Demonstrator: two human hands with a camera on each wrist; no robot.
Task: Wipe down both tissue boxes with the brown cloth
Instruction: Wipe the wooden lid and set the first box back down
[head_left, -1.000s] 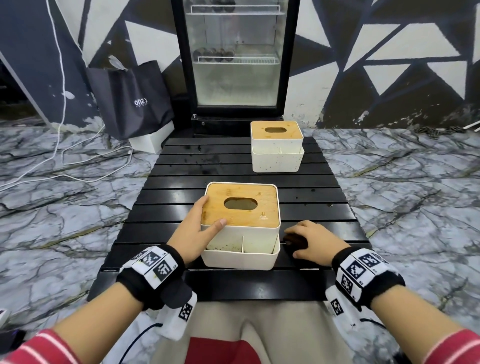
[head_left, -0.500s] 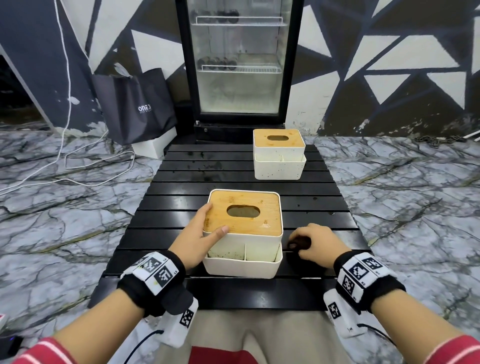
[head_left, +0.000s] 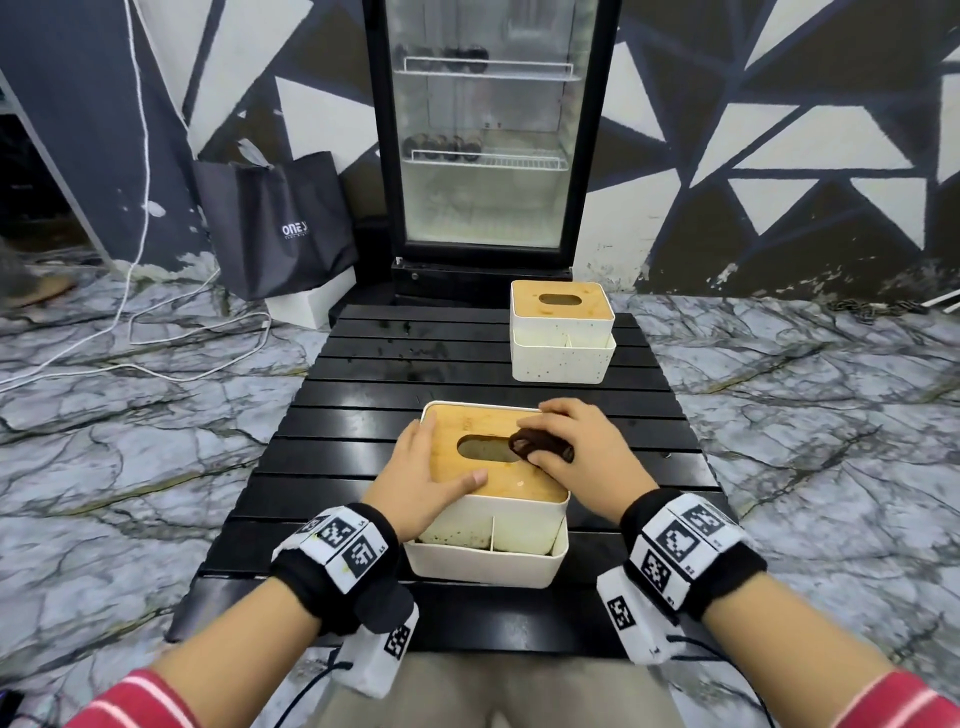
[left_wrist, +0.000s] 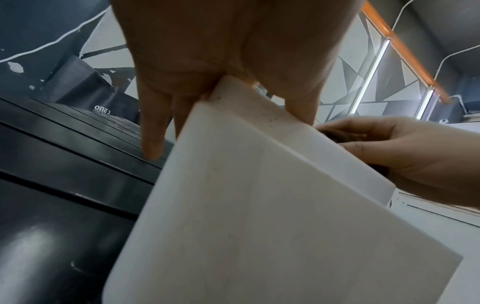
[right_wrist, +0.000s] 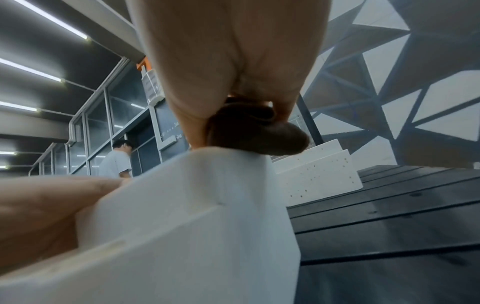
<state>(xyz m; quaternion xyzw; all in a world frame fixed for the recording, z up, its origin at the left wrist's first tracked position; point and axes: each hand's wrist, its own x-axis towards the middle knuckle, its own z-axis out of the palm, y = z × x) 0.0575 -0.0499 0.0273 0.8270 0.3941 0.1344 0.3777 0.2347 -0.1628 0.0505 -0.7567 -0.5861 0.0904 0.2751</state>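
You have two tissue boxes on the black slatted table (head_left: 363, 415): the near box (head_left: 498, 519) at the centre and the far box (head_left: 562, 332) at 1 o'clock from it, well apart. There is one brown cloth (head_left: 543, 448), bunched and clamped under your right hand (head_left: 582, 452) on the near box's wooden lid, at the slot's 3 o'clock end. Your left hand (head_left: 426, 478) grips that box's 9 o'clock side, thumb lying on the lid. At 11 o'clock, on the floor, one dark bag (head_left: 275, 223) reads "ONE", the rest cut off. One glass-door fridge (head_left: 488, 140) stands at 12 o'clock behind the table, with white cables (head_left: 156, 358) on the floor at 10 o'clock.
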